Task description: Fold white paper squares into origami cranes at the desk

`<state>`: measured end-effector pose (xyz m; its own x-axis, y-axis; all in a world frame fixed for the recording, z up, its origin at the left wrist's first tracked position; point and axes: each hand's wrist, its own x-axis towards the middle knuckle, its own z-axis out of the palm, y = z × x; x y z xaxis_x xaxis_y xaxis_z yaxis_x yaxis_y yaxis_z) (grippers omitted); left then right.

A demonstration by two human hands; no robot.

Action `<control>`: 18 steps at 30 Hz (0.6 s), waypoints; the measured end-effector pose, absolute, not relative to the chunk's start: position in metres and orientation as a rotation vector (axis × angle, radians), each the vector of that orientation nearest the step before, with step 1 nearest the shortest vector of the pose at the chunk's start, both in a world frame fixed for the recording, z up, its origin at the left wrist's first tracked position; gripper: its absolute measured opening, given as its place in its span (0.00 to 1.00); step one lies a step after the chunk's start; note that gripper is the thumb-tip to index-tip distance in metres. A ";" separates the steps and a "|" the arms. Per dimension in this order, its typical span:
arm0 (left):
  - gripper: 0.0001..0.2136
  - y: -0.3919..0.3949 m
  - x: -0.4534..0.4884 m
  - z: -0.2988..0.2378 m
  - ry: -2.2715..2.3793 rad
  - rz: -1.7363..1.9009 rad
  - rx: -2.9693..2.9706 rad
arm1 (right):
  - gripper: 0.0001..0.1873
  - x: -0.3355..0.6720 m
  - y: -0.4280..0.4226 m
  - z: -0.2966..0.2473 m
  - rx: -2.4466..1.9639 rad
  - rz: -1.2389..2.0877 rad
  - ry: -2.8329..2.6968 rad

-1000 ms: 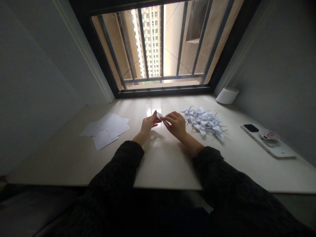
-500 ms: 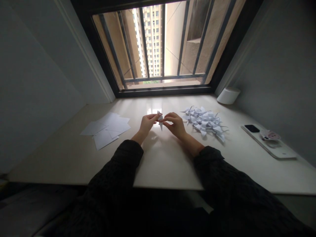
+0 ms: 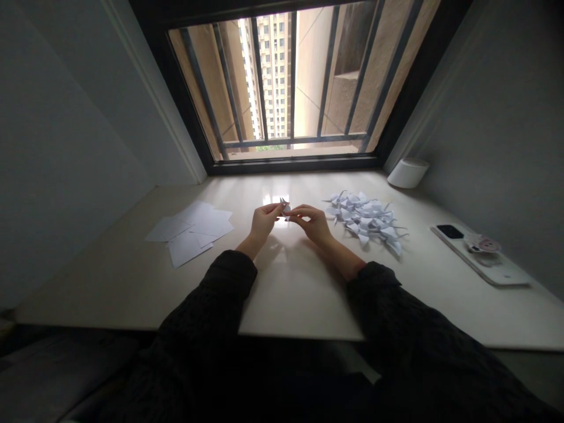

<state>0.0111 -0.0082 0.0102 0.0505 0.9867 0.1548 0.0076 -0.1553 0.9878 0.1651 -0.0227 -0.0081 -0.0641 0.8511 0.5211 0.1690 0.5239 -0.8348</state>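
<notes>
A small folded white paper piece [image 3: 285,208], pointed at its far end, is held between my two hands above the white sill. My left hand [image 3: 264,220] pinches it from the left, thumb on top. From the right, the thumb and fingertips of my right hand [image 3: 312,223] close on its near part. The fingers cover much of the paper, so its full shape is hidden. To the right of my right hand lies a heap of folded paper cranes [image 3: 365,217]. Several loose white paper sheets [image 3: 194,229] overlap on the left.
A white phone [image 3: 480,258] with a round grip on its back lies at the right. A white cylindrical object [image 3: 408,173] stands in the back right corner. Behind the sill [image 3: 299,294] is a barred window [image 3: 293,88], with walls on both sides.
The lower pointed part of the folded paper, which stuck down between my hands, now shows shorter near my right fingertips. My hands have barely shifted.
</notes>
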 end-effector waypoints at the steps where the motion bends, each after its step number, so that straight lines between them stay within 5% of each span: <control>1: 0.20 -0.008 0.011 0.010 1.109 1.293 1.345 | 0.11 0.164 -0.022 -0.008 -0.897 0.724 -1.546; 18: 0.13 -0.011 0.017 0.007 1.034 1.313 1.387 | 0.17 0.155 -0.023 -0.009 -0.892 0.951 -1.066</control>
